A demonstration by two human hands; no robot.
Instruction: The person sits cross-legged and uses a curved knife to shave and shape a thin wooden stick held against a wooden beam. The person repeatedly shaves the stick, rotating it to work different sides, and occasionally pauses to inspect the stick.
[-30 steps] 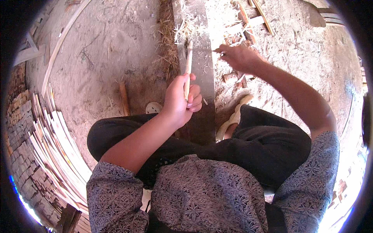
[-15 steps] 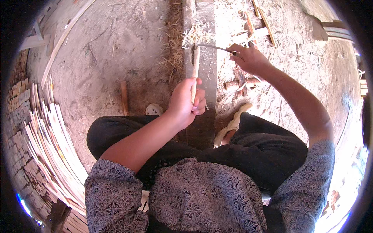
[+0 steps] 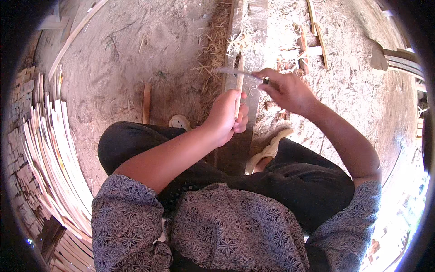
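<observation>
- I am working in a rough woodworking workshop; a dusty, earthen-looking floor [image 3: 136,59] is stretching around my hands.
- Pale shavings [image 3: 240,41] are lying on the plank [image 3: 257,18] just ahead of my left hand [image 3: 229,117].
- My right hand [image 3: 289,93] is holding a blade [image 3: 247,73] across a wooden stick [image 3: 239,83].
- Long wood strips [image 3: 54,149] are lying well left of my grip.

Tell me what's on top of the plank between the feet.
Pale shavings lie on the plank; above it, the left hand grips a stick, crossed by a blurred knife. The surface beneath shavings and hand is hidden.
</observation>
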